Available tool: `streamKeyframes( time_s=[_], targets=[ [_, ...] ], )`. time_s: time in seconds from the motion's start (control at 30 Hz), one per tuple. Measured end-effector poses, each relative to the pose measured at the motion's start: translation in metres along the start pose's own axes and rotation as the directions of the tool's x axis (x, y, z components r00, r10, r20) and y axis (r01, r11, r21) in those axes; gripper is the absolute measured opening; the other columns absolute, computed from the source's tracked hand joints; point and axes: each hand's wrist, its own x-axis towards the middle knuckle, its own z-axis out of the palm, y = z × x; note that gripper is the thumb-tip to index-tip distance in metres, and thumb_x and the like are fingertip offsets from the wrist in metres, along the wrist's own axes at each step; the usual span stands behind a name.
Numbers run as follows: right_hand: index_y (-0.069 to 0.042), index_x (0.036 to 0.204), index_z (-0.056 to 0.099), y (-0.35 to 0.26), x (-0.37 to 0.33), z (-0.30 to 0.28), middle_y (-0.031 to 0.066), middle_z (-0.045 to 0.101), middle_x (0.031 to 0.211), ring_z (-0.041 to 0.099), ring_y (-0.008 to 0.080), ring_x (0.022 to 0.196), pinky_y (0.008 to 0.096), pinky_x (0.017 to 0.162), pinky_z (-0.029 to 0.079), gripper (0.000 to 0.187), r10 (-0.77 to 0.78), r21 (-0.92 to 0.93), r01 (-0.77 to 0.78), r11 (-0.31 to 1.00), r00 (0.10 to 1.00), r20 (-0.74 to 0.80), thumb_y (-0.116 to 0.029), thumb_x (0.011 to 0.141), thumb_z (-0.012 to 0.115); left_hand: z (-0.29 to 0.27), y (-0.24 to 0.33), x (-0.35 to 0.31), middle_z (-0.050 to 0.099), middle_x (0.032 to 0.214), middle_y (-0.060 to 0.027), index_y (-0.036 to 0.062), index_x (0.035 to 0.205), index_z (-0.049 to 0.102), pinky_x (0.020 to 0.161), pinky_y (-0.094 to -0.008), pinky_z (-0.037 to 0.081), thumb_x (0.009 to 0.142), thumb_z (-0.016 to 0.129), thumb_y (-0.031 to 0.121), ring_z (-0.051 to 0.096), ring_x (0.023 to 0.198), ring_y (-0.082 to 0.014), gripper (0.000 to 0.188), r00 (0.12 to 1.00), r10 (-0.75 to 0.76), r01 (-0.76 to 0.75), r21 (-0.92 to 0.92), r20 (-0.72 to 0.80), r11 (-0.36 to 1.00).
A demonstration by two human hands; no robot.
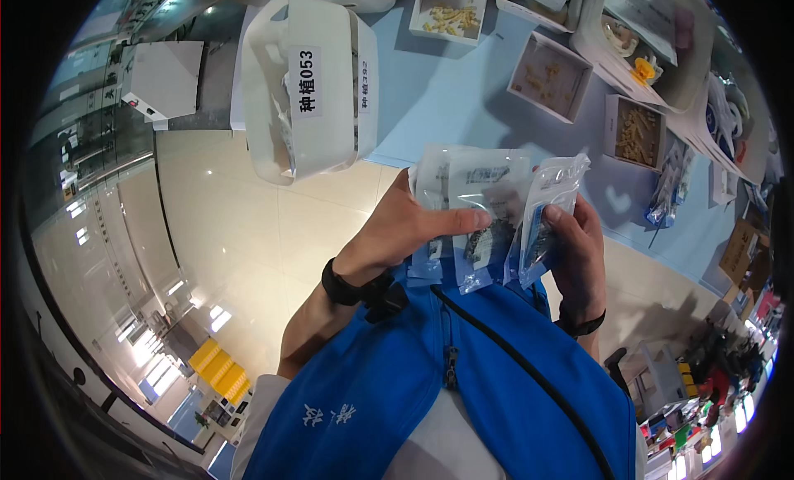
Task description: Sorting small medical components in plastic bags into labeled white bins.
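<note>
Between my two hands several clear plastic bags are fanned out, close in front of my blue vest. My left hand (pixel 405 232) is closed on the left part of the fan, its thumb lying across a middle bag (pixel 488 190) with dark small contents. My right hand (pixel 583 248) pinches a narrower bag (pixel 552 182) at the right, thumb on its front. What exactly lies in the bags is too small to tell. The fingers behind the bags are hidden.
A blue table (pixel 430 99) lies ahead. White handled baskets (pixel 331 99) stand at its left edge. White boxes with small yellowish pieces, such as one box (pixel 550 74), sit at the back and right. A large bin (pixel 674 74) and small blue-white packets (pixel 672 186) are farther right.
</note>
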Motion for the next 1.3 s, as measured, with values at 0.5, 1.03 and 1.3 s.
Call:
streamKeyframes(
  time_s=[0.5, 1.03, 1.3],
  targets=[
    [0.006, 0.137, 0.056, 0.015, 0.014, -0.001, 0.0134, 0.070, 0.118, 0.071, 0.0185, 0.102, 0.0325, 0.091, 0.058, 0.046, 0.114, -0.016, -0.113, 0.993, 0.993, 0.029, -0.016, 0.098, 0.068, -0.013, -0.017, 0.004, 0.073, 0.110, -0.0136, -0.0046, 0.124, 0.065, 0.087, -0.0320, 0.059, 0.088, 0.077, 0.008, 0.071, 0.100, -0.0197, 0.040, 0.978, -0.012, 0.015, 0.013, -0.208, 1.000],
    [0.003, 0.140, 0.053, 0.022, 0.025, 0.013, 0.0148, 0.069, 0.122, 0.071, 0.0198, 0.106, 0.0331, 0.090, 0.059, 0.046, 0.107, -0.026, -0.107, 0.994, 0.994, -0.004, -0.021, 0.102, 0.063, -0.027, -0.024, 0.011, 0.071, 0.118, -0.0125, -0.0022, 0.142, 0.054, 0.093, -0.0295, 0.056, 0.082, 0.090, 0.023, 0.068, 0.108, -0.0163, 0.074, 0.997, 0.067, -0.057, 0.200, -0.043, 0.978],
    [0.002, 0.140, 0.054, 0.043, 0.012, 0.012, 0.0138, 0.068, 0.125, 0.068, 0.0178, 0.109, 0.0329, 0.092, 0.057, 0.048, 0.077, 0.016, -0.076, 0.997, 0.991, -0.109, -0.022, 0.101, 0.069, -0.026, -0.036, 0.020, 0.069, 0.123, -0.0098, -0.0011, 0.139, 0.056, 0.099, -0.0300, 0.053, 0.087, 0.083, 0.009, 0.066, 0.113, -0.0155, 0.059, 0.977, -0.127, 0.159, -0.184, 0.173, 0.970]
  ],
)
